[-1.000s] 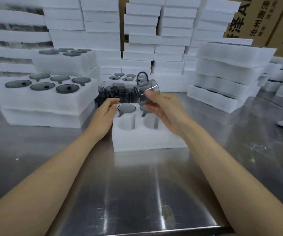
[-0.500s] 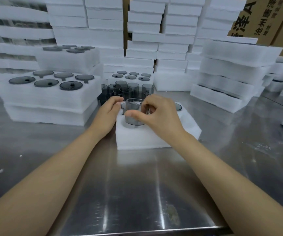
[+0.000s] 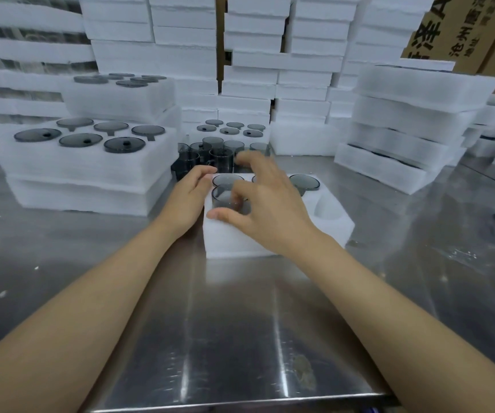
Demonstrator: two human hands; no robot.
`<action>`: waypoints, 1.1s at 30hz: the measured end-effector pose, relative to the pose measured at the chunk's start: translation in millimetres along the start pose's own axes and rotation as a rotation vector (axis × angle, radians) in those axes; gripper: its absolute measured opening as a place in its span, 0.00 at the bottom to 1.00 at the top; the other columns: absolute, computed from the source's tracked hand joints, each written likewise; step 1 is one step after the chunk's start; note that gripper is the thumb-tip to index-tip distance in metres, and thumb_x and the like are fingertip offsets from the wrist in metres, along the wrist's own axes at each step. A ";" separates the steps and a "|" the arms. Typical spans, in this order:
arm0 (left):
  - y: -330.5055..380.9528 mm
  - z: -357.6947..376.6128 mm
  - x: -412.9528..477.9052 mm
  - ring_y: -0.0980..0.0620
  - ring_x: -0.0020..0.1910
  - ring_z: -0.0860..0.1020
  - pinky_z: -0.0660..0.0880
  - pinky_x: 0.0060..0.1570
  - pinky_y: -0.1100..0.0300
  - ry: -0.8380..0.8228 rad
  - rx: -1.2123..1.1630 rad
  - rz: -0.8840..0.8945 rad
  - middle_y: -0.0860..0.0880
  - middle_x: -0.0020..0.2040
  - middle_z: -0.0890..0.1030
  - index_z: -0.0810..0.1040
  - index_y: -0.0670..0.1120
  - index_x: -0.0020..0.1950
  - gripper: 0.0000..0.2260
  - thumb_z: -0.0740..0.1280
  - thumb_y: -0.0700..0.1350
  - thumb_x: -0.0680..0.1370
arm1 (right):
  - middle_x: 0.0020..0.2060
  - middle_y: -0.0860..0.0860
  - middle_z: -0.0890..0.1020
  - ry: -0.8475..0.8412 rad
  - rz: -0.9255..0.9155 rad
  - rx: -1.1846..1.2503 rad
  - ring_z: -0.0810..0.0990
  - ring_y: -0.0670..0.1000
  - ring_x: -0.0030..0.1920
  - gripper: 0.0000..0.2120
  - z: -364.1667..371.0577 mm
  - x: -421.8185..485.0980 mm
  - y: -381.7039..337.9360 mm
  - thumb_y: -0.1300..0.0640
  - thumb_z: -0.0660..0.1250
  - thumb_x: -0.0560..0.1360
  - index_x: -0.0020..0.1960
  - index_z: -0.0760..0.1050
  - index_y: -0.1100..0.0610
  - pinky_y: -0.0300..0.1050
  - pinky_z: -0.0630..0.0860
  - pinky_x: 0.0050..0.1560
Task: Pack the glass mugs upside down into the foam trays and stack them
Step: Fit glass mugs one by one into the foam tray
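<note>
The foam tray (image 3: 270, 244) on the steel table (image 3: 240, 338) is partly filled. An inverted mug (image 3: 227, 179) sits flush in the back-left pocket and another (image 3: 304, 182) in the back-right, with a rim between them mostly hidden by the right hand (image 3: 265, 204). The front-left mug (image 3: 225, 199) stands upside down in its pocket but rises higher than the rear ones, so it is probably not pressed home yet. The front-right pocket (image 3: 328, 205) is empty, and the front-middle one is covered by the hand.

The right hand hovers over the front-left mug with fingers spread wide and thumb stretched along the tray's front. Blur hides whether a fingertip touches the glass, but it does not clasp it. The left hand (image 3: 191, 192) rests with relaxed fingers against the tray's left edge, seemingly steadying it.

At least one or two pockets are left to fill before this tray can be stacked. A cluster of loose mugs (image 3: 210, 155) waits just behind the tray. Filled trays (image 3: 85, 165) are already stacked on the left, and tall piles of foam trays (image 3: 413, 120) stand behind and to the right.
</note>
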State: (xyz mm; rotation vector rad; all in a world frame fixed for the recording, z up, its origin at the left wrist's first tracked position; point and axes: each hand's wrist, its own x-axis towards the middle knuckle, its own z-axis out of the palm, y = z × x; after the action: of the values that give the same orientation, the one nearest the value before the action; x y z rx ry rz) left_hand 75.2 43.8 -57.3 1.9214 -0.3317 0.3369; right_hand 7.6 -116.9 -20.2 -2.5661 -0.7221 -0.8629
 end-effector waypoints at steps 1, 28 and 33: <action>0.0 -0.2 -0.3 0.53 0.59 0.75 0.70 0.59 0.59 -0.003 -0.006 0.005 0.50 0.57 0.79 0.74 0.46 0.63 0.12 0.55 0.43 0.83 | 0.68 0.50 0.69 -0.067 -0.033 0.026 0.69 0.51 0.64 0.21 -0.5 -1.5 -0.6 0.37 0.66 0.73 0.50 0.77 0.55 0.47 0.66 0.59; -7.3 1.7 10.2 0.54 0.58 0.78 0.72 0.63 0.52 -0.058 -0.175 -0.170 0.55 0.55 0.81 0.77 0.58 0.56 0.08 0.61 0.50 0.81 | 0.52 0.55 0.78 0.033 0.585 0.379 0.77 0.48 0.46 0.12 28.4 13.6 213.3 0.61 0.61 0.80 0.61 0.76 0.63 0.35 0.68 0.45; -11.2 2.6 13.3 0.54 0.59 0.77 0.69 0.66 0.46 -0.072 -0.177 -0.148 0.59 0.54 0.81 0.78 0.62 0.52 0.10 0.60 0.55 0.75 | 0.58 0.50 0.74 -0.176 0.386 0.208 0.80 0.37 0.42 0.13 62.9 65.3 221.0 0.52 0.63 0.79 0.62 0.70 0.50 0.34 0.75 0.39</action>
State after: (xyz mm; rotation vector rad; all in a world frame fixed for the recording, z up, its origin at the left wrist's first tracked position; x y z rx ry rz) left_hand 91.9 44.4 -62.7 1.7748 -0.2558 0.1365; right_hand 205.5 -244.7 -59.8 -2.4904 -0.3208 -0.4207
